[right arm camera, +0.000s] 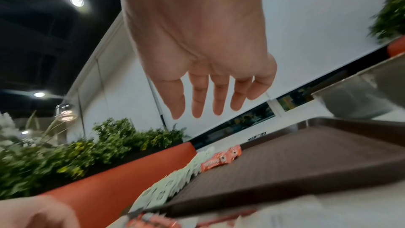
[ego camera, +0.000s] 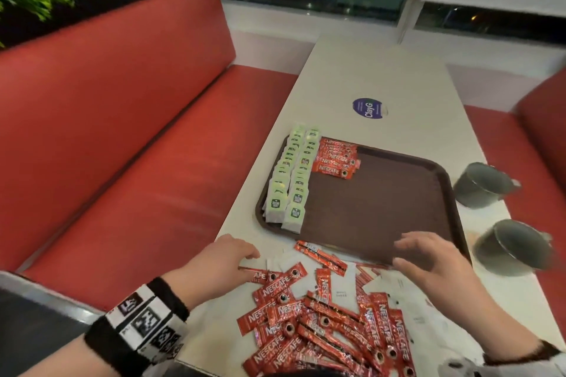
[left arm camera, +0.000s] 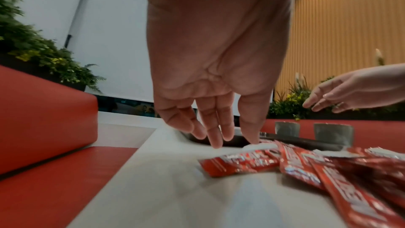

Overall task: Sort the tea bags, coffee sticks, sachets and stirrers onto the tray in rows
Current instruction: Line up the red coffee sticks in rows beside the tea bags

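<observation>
- The brown tray lies at 12 o'clock from the person. Two columns of green-labelled tea bags fill its 9 o'clock edge, overlapped like shingles, probably so each label shows.
- A short stack of red Nescafé coffee sticks begins the next row, touching the tea bags at the tray's 11 o'clock corner. The rest of the tray floor is bare.
- The loose pile of coffee sticks and white sachets lies on the table at 6 o'clock from the tray.
- The left hand reaches to the pile's 10 o'clock edge with fingers straight, slightly apart, and tips at a stick, gripping nothing.
- The right hand hovers over the tray's near rim, fingers spread and relaxed, holding nothing.
- Two grey mugs stand at 3 o'clock, just beside the tray; a wide sweep to that side could strike them.
- No stirrers can be made out.
- A round blue sticker sits on the table beyond the tray.
</observation>
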